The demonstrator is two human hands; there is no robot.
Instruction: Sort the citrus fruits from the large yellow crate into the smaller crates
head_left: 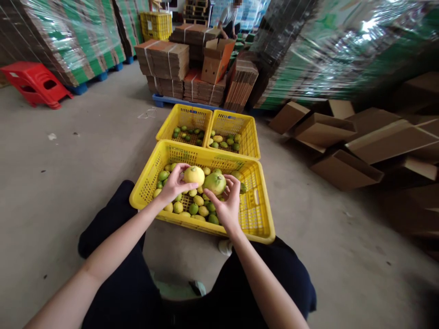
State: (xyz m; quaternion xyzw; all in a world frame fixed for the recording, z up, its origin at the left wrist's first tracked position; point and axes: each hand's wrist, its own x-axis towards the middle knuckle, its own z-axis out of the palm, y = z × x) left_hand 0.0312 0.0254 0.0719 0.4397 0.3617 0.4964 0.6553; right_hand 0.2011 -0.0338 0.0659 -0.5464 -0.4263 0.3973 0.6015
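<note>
My left hand point(176, 183) is closed round a yellow lemon point(194, 176), its thumb along the near side. Close beside it, my right hand point(229, 202) grips a green lemon point(215, 183) between thumb and fingers. Both fruits are held up over a large yellow plastic crate point(262, 196) in front of my knees. Inside that crate lie several loose yellow and green lemons point(194, 209), mostly in its left and middle part. My hands and forearms hide some of them.
Beyond stand two smaller yellow crates, a left one point(167, 121) with green fruit and a right one point(252, 132) with mixed fruit. Flattened cartons point(164, 59) stack on a blue pallet. Open cardboard boxes point(343, 169) lie right; a red stool point(36, 82) stands left. A person point(229, 18) is far back.
</note>
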